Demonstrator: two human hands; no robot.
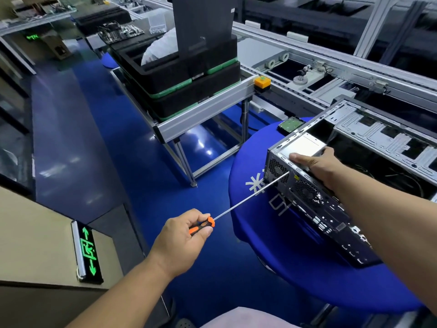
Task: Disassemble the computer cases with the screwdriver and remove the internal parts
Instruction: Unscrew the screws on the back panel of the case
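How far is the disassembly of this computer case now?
Done: the black computer case lies open, side panel off. In hand: the left hand drives the orange-handled screwdriver into its rear; the right hand grips the silver power supply. Left: lifting out that supply.

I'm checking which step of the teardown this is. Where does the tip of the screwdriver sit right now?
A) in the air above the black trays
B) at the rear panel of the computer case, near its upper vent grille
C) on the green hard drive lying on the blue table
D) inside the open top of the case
B: the left hand holds the screwdriver with its tip at the rear panel of the computer case, while the right hand grips the case's top edge.
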